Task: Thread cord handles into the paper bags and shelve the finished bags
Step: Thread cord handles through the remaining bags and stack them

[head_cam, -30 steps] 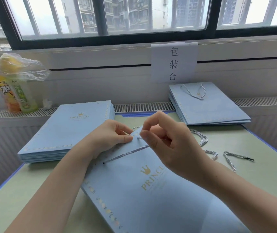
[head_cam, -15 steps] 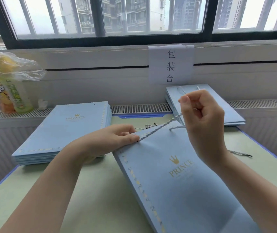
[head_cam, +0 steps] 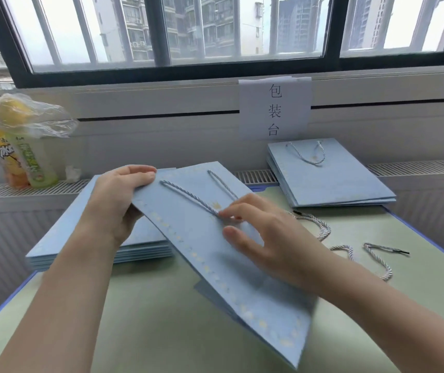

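Far left on the radiator ledge (head_cam: 54, 187): two drink bottles (head_cam: 16, 160) under a clear plastic bag. Next, at the table's (head_cam: 161, 332) back-left corner, a stack of unthreaded bags (head_cam: 62, 238), flat and handle-less. Left hand (head_cam: 118, 200) clamped on the top-left corner of the paper bag (head_cam: 215, 270), thumb over, fingers hidden under, lifting it tilted above the table's middle. Cord handle (head_cam: 188, 196) looped on its face, apparently threaded. Right hand (head_cam: 266, 238) spread, fingertips pressing the loop down. Probably light, thin, easily creased; best taken at an edge, flat. Loose cords (head_cam: 350, 251) limp, near the right edge. Finished stack (head_cam: 331, 179) at the back-right corner.
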`<state>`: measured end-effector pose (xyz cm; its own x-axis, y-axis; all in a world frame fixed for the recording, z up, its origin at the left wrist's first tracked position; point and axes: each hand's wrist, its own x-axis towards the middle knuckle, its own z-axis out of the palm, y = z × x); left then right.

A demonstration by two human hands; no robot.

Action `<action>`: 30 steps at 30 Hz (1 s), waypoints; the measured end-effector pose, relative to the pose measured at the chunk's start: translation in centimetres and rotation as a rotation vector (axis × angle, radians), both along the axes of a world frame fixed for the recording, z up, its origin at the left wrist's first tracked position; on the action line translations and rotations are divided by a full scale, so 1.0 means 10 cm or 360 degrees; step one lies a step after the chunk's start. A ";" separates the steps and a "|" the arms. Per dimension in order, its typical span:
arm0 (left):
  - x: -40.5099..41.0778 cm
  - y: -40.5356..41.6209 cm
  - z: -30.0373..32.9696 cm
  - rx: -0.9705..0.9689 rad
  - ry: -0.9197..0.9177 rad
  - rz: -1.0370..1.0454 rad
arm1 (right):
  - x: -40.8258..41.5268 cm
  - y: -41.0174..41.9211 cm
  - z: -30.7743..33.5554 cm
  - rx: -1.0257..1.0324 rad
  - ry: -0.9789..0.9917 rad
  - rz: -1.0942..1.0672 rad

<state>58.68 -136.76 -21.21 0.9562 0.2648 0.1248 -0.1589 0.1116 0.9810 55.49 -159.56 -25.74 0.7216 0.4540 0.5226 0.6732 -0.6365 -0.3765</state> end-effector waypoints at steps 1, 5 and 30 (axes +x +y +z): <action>0.01 0.00 0.00 -0.0094 -0.0044 0.0050 | -0.03 0.04 0.00 -0.0075 0.0017 -0.0031; 0.01 -0.06 -0.01 -0.0446 -0.0261 0.0115 | -0.15 0.17 -0.02 -0.0261 0.0221 -0.0105; -0.01 -0.54 -0.31 0.0704 -0.0568 -0.0346 | 0.10 -0.36 0.41 0.1249 -0.0443 -0.0350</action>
